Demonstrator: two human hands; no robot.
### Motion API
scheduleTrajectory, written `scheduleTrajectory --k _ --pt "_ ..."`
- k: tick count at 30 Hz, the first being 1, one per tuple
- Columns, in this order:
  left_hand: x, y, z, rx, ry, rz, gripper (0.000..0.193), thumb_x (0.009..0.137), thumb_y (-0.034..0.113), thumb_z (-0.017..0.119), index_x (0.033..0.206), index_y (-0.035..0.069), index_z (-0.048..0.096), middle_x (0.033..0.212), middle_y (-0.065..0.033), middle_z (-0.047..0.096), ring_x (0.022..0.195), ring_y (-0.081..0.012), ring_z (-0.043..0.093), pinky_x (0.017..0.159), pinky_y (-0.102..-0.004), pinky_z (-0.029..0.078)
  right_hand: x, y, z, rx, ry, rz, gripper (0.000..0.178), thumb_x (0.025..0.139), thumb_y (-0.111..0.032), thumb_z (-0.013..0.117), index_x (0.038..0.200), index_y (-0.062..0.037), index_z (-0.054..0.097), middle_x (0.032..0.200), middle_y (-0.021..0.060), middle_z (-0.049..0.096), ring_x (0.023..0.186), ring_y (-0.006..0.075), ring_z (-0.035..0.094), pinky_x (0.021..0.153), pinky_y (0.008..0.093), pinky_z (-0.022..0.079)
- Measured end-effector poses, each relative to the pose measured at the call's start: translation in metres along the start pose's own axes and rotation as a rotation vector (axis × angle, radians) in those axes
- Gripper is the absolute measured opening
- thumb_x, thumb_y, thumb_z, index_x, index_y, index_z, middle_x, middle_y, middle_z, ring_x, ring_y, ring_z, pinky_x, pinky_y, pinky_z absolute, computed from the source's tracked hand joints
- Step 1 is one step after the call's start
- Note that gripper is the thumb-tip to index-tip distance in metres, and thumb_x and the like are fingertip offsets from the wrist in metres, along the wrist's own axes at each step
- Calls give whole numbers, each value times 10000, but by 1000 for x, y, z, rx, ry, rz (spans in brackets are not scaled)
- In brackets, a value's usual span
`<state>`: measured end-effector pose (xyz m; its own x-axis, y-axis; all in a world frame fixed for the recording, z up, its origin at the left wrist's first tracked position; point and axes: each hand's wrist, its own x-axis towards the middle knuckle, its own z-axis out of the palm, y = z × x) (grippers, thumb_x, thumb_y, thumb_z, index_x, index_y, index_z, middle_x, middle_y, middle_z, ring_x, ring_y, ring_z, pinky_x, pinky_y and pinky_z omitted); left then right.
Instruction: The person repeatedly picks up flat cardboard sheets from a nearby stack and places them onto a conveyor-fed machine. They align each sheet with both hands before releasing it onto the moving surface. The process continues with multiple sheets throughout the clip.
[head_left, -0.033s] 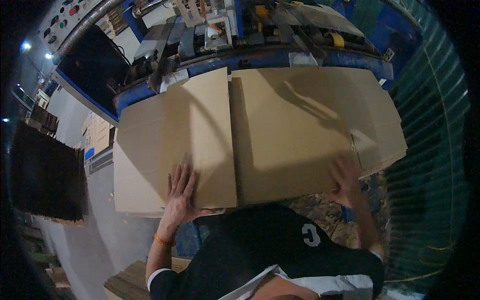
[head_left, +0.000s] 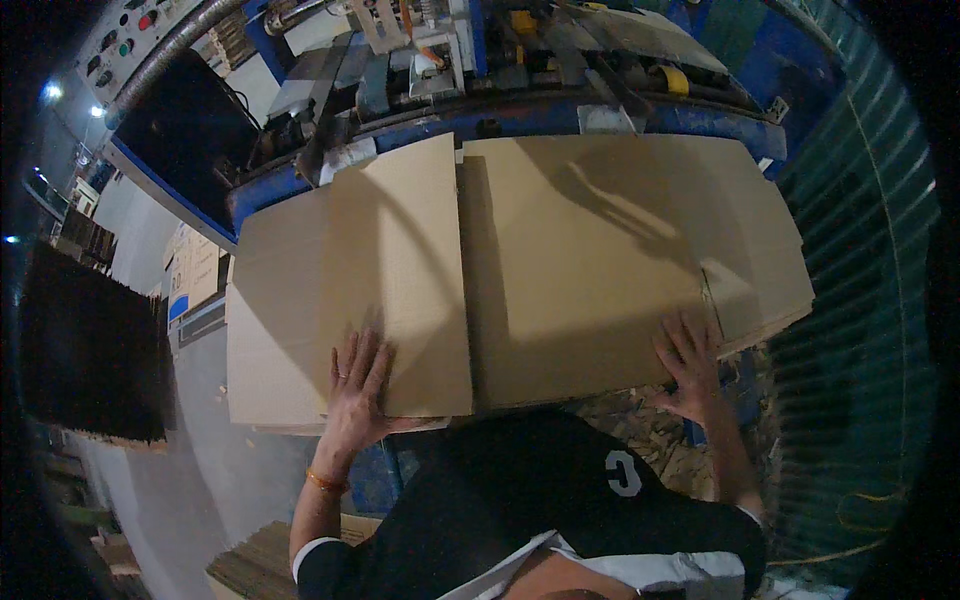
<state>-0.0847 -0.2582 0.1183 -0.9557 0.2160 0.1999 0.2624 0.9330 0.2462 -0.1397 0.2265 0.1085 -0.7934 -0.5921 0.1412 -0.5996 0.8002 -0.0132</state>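
A wide brown sheet of corrugated cardboard (head_left: 590,250) lies flat in front of me, on top of other sheets whose edges show at the right and near sides. A raised panel (head_left: 415,250) at its left half is divided from the rest by a dark slot. My left hand (head_left: 360,385) rests on the near edge of that left part, fingers spread and pointing away from me. On the near right edge lies my right hand (head_left: 688,365), its fingers apart and the thumb out to the side. Neither hand grips anything.
Beyond the cardboard stands a blue machine (head_left: 500,120) with rollers and belts, its control panel (head_left: 130,40) at the far left. A green corrugated wall (head_left: 860,330) rises on the right. Cardboard scraps (head_left: 625,430) lie below the sheets; a dark stack (head_left: 95,340) stands left.
My right hand has shifted very slightly and shows sharper now. My left hand and the cardboard look almost unmoved.
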Motion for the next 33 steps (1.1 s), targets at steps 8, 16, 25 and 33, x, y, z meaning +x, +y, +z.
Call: scheduleTrajectory --k 8,16,25,33 --pt "21 -18 -14 41 281 462 545 712 139 580 1248 79 500 1306 -131 474 1202 -288 463 1023 -443 346 31 49 14 -6 50 86 1002 473 -349 803 1356 -158 369 1465 117 223 1315 396 240 1036 546 228" --pt "61 -62 2 159 280 512 379 792 98 502 1167 77 557 1237 -135 528 1157 -301 505 982 -440 398 69 47 5 45 55 -52 878 540 -385 765 1315 -168 415 1400 99 329 1278 351 313 988 492 325" --pt "92 -72 8 83 345 449 410 821 147 525 1224 74 513 1281 -167 481 1185 -309 475 1012 -451 359 118 88 19 -58 27 49 667 684 -510 648 1232 -152 517 1318 89 446 1207 331 402 947 454 370" --pt "196 -97 29 251 333 313 481 858 218 482 1321 106 412 1366 -103 405 1256 -260 394 1073 -436 259 203 136 43 -183 314 117 521 754 -348 668 1203 -113 550 1296 115 473 1203 342 403 986 427 359"
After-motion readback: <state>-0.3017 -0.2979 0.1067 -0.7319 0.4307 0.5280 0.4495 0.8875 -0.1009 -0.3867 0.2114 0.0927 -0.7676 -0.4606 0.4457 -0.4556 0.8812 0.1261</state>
